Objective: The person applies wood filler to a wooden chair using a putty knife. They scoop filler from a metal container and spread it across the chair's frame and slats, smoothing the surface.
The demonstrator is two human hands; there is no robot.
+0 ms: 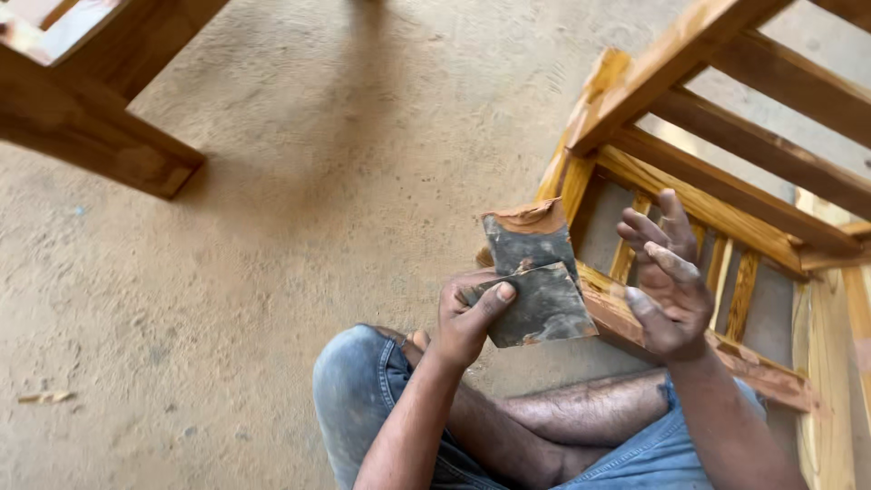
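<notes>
The left hand [467,313] pinches a worn grey sandpaper sheet [535,286], light, limp and probably tearing, by its near edge, while the right hand [667,281] hovers beside it, fingers spread and empty.

The wooden chair frame [717,195] runs out past the top and right edges, so its full shape cannot be told, and its lower rail is partly hidden behind the right hand [667,286] and the sheet of sandpaper [535,286]. A second wooden piece [91,109] is cut off by the top-left corner. The left hand [467,318] covers the sandpaper's near edge. Both forearms and the crossed legs leave the picture at the bottom edge
</notes>
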